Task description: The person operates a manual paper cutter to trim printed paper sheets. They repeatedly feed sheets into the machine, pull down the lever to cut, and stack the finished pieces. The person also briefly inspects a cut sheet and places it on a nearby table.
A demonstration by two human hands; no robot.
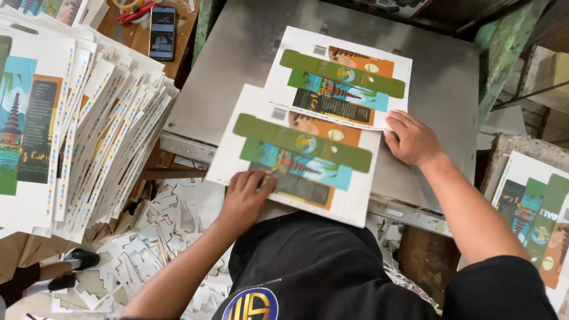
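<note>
Pressing flat on the near printed carton sheet (296, 155), the left hand (246, 198) lies open-palmed on its near-left edge, apparently to steady it, gripping nothing. The right hand (412, 139) rests fingers spread at that sheet's far-right corner, where the far sheet (344, 74) overlaps on the steel table (249, 53).

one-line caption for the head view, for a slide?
Left hand presses the near printed sheet while right hand rests on the far sheet, on a metal table.
</note>
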